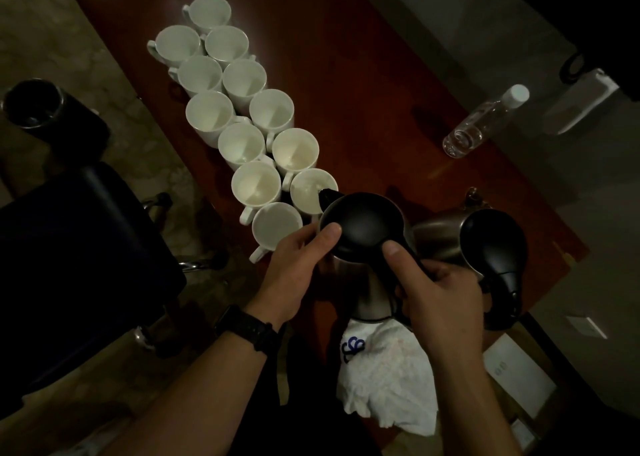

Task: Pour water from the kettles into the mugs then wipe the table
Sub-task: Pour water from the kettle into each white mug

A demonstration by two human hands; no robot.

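Black-lidded kettle point(360, 223) tilts, spout over a white mug point(304, 187); right hand point(443, 299) grasps its handle, left hand point(298, 265) clasps its side; second kettle point(440, 237) just beside it

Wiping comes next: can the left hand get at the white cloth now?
Probably not yet: the left hand holds the tilted kettle. Once freed, likely yes; the cloth lies close below, partly hidden by the kettle.
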